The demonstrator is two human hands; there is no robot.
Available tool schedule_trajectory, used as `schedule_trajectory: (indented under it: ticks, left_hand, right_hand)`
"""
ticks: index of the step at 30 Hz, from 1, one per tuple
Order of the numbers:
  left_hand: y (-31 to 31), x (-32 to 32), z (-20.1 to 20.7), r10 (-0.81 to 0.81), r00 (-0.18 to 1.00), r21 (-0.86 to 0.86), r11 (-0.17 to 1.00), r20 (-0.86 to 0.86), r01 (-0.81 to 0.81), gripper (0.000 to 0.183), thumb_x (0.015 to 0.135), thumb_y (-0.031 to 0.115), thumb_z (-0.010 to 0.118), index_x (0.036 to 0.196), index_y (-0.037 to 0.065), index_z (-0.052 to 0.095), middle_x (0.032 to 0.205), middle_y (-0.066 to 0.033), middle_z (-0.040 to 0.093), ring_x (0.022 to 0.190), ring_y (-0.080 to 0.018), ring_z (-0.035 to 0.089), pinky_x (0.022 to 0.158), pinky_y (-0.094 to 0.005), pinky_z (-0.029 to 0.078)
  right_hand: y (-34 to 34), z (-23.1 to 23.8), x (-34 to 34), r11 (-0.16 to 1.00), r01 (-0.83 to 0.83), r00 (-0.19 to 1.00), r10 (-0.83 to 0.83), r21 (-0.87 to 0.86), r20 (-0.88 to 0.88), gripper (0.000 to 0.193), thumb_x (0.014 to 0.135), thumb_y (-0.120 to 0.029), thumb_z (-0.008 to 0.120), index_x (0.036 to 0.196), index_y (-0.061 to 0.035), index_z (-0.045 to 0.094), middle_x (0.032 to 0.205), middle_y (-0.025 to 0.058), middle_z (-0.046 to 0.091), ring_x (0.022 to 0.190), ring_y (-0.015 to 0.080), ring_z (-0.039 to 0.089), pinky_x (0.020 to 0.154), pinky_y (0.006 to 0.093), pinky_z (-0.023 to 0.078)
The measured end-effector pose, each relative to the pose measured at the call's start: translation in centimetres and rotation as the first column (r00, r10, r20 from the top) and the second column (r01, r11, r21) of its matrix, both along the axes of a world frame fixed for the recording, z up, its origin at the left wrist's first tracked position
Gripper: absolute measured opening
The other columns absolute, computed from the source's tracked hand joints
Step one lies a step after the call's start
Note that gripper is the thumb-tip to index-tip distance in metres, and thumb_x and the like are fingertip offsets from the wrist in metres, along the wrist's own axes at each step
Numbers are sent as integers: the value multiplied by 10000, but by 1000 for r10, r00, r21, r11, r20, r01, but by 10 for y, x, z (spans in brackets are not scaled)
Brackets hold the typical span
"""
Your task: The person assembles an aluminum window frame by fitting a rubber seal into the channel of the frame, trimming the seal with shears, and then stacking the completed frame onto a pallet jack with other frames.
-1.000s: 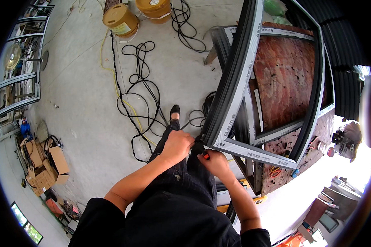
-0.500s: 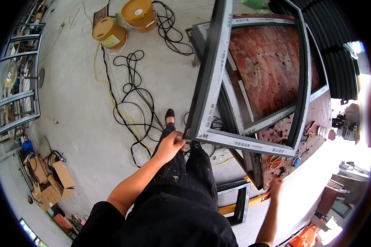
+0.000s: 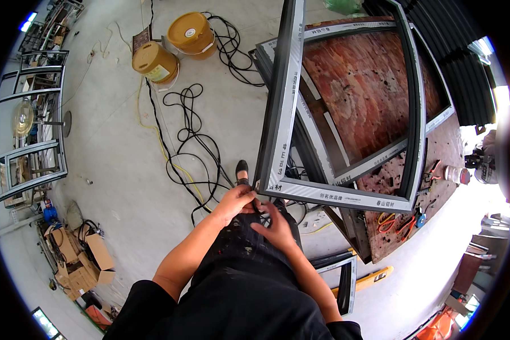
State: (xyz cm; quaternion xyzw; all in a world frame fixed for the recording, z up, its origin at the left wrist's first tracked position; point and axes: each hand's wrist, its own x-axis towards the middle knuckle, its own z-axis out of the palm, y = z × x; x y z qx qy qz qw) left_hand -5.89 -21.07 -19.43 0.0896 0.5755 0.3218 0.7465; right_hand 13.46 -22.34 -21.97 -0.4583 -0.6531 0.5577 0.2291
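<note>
My left hand (image 3: 236, 204) is closed in a pinch at the lower left corner of a dark window frame (image 3: 345, 195) with pale protective film; what its fingers hold is hidden. My right hand (image 3: 275, 228) is just right of it, below the same corner, with thumb and fingers apart and nothing plainly in them. The frame rests tilted over a second filmed frame (image 3: 374, 163) on the reddish, worn workbench (image 3: 360, 90).
Orange-handled hand tools (image 3: 386, 222) and a tub (image 3: 457, 175) are on the bench's near right part. Looped black cable (image 3: 195, 136) crosses the floor beside my feet. Two lidded buckets (image 3: 191, 34) stand farther off. Another frame (image 3: 345, 283) is at my right, beside a yellow level (image 3: 374, 277).
My right hand has moved left from beside the bench's near edge to my left hand. The left hand stays at the frame's corner. The view has shifted slightly.
</note>
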Motion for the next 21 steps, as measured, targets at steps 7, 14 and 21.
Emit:
schedule_trajectory:
  ticks: [7, 14, 21]
  left_hand:
    - [62, -26, -56, 71, 858, 226, 973, -509, 54, 454, 943, 411, 470, 964, -2, 658, 780, -92, 673, 689, -182, 629, 637, -322, 481]
    - [91, -15, -52, 25, 712, 289, 923, -701, 253, 324, 949, 246, 544, 982, -61, 641, 779, -57, 648, 698, -116, 580, 664, -270, 470]
    - [54, -35, -45, -215, 956, 123, 962, -201, 242, 291, 937, 241, 573, 1055, -20, 626, 846, -35, 660, 764, -104, 591, 714, -264, 482]
  right_hand:
    - [-13, -4, -19, 902, 105, 992, -125, -418, -22, 208, 903, -126, 612, 1040, 10, 534, 705, 62, 575, 631, 116, 552, 580, 266, 446]
    - [-17, -7, -23, 868, 86, 988, -138, -489, -70, 170, 918, -124, 590, 1009, 15, 556, 699, 40, 569, 624, 99, 541, 572, 245, 437]
    - [-16, -6, -21, 873, 135, 984, -172, -468, -37, 165, 915, -113, 582, 1028, 6, 588, 681, 28, 553, 596, 82, 511, 550, 240, 421]
